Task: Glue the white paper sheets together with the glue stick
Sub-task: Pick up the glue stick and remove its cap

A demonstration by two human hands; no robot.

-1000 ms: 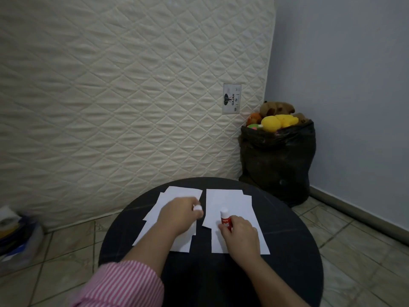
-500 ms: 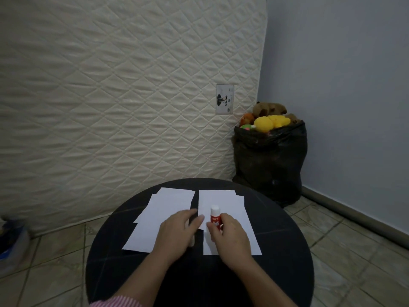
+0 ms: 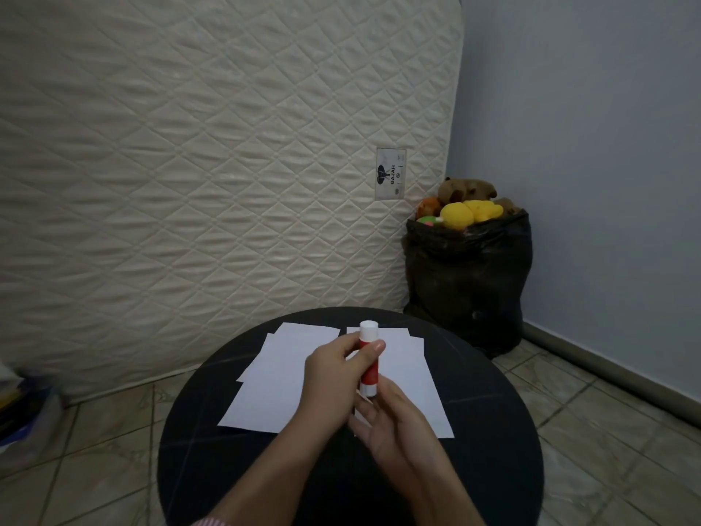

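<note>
I hold a red glue stick (image 3: 370, 368) with a white top upright above the round black table (image 3: 497, 442). My left hand (image 3: 333, 377) grips the stick's body, thumb across the red label. Just below it, my right hand (image 3: 394, 427) pinches the white bottom end with its fingertips. Two groups of white paper sheets lie side by side on the table. The left group (image 3: 277, 377) is fanned out, and my hands partly cover the right group (image 3: 423, 377).
A quilted mattress (image 3: 189, 165) leans against the wall behind the table. To the right of the mattress, a black bag (image 3: 466, 282) full of plush toys stands in the corner. Some blurred items (image 3: 22, 408) lie on the tiled floor at the far left.
The glue stick has been lifted off the right sheets. My left hand moved across and took hold of its body, while my right hand slid down to its base.
</note>
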